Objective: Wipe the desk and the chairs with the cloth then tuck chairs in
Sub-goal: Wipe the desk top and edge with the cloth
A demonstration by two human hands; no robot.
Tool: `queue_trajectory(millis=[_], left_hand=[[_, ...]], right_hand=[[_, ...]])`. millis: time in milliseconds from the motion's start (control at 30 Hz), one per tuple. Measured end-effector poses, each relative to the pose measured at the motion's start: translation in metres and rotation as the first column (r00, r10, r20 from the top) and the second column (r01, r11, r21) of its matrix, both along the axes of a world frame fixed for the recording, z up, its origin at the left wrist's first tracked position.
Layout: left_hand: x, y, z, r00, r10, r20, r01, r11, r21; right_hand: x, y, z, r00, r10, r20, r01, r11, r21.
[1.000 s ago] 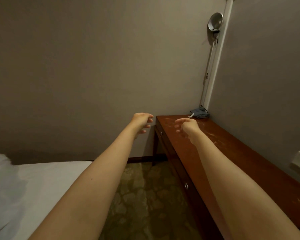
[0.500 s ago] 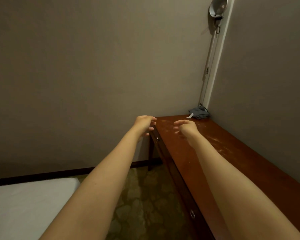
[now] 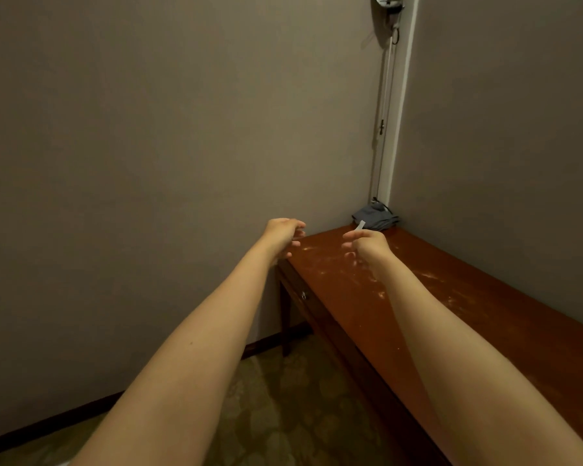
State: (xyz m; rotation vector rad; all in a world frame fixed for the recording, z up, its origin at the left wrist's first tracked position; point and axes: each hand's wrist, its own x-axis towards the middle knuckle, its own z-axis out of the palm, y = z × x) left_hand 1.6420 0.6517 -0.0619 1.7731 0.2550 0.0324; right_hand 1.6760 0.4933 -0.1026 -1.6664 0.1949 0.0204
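Crumpled grey-blue cloth [image 3: 376, 218] lies on our red-brown wooden table [image 3: 451, 297]; left hand [image 3: 283, 235] and right hand [image 3: 367, 245] extend to fetch it, fingers slack, empty.

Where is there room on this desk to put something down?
The long desk top is bare from its front edge to the right wall, only dusted with pale specks. The one crowded spot is the far corner, where the blue-grey cloth lies bunched.

Reddish-brown desk [image 3: 468, 317], grey-blue cloth [image 3: 376, 217]
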Motion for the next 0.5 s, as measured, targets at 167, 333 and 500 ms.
queue_trajectory(millis=[167, 333, 500], left_hand=[[0.056, 0.011, -0.013, 0.998, -0.057, -0.028, 0.057, 0.998, 0.002], [0.111, 0.010, -0.024, 0.994, -0.094, -0.060, 0.094, 0.996, 0.001], [0.173, 0.001, -0.033, 0.987, -0.149, -0.055, 0.149, 0.989, -0.010]], right_hand=[[0.045, 0.009, -0.015, 0.997, -0.078, -0.023, 0.077, 0.997, -0.027], [0.090, 0.006, -0.026, 0.991, -0.125, -0.046, 0.122, 0.991, -0.057], [0.149, -0.004, -0.032, 0.985, -0.165, -0.042, 0.162, 0.985, -0.067]])
